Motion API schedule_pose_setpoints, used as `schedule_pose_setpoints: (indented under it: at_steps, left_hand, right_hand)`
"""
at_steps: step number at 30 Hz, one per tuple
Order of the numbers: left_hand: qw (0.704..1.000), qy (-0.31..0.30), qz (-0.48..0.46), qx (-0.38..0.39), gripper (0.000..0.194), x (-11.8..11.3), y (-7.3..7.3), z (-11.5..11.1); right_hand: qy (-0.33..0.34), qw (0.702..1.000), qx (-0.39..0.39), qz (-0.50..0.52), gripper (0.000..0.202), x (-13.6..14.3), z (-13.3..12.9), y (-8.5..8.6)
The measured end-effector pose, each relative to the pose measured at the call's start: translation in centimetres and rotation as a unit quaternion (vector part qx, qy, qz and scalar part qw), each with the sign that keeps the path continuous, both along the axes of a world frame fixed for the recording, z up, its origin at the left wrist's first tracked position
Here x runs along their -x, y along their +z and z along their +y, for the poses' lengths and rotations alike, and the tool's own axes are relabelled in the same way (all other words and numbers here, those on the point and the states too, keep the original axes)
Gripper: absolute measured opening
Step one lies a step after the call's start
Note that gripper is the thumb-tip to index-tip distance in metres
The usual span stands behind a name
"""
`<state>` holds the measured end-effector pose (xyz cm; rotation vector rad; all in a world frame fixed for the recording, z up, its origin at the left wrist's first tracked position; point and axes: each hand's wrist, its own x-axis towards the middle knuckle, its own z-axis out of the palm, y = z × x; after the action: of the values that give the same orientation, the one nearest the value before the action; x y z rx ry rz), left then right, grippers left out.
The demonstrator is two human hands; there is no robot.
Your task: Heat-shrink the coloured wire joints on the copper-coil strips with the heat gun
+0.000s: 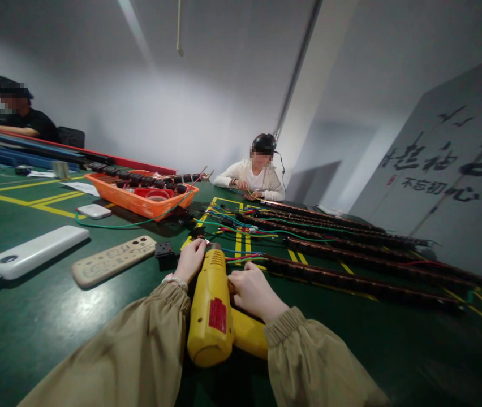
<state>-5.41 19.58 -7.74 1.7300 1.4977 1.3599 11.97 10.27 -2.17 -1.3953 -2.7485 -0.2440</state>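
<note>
A yellow heat gun (209,314) with a red label lies in front of me, its nozzle pointing away and its handle to the right. Beside the nozzle, my left hand (190,261) is closed, fingertips pinched on something small that I cannot make out. My right hand (255,291) is curled against the gun's right side, above the handle; whatever its fingers hold is hidden. Just past it, coloured wires (245,258) run into a long dark strip (321,278). A small black box-shaped part (165,256) sits left of my left hand.
Left on the green table (109,333) are a patterned phone case (113,262), a white power bank (33,251) and a small white device (93,211). An orange basket (139,204) holds dark parts. More strips lie right. One person (252,175) sits opposite, another (20,113) far left.
</note>
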Motion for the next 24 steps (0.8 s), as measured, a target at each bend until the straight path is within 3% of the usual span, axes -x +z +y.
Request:
schedule_pose_setpoints:
  at_steps: [8,20,24]
  left_hand:
    - [0.997,-0.021,-0.063,0.031,0.036,-0.2,-0.4,0.1]
    - [0.998,-0.023,-0.041,0.044,0.037,-0.1,0.4,-0.5]
    - [1.000,0.007,-0.027,0.002,0.033,0.6,0.5,-0.1]
  right_hand:
    - [-0.035,0.999,0.025,-0.005,0.009,-2.5,-0.3,-0.1]
    - [-0.083,0.996,0.010,0.029,0.015,-8.1,-1.0,-0.6]
    - [-0.097,0.995,-0.001,0.028,0.017,-9.7,-2.2,-0.4]
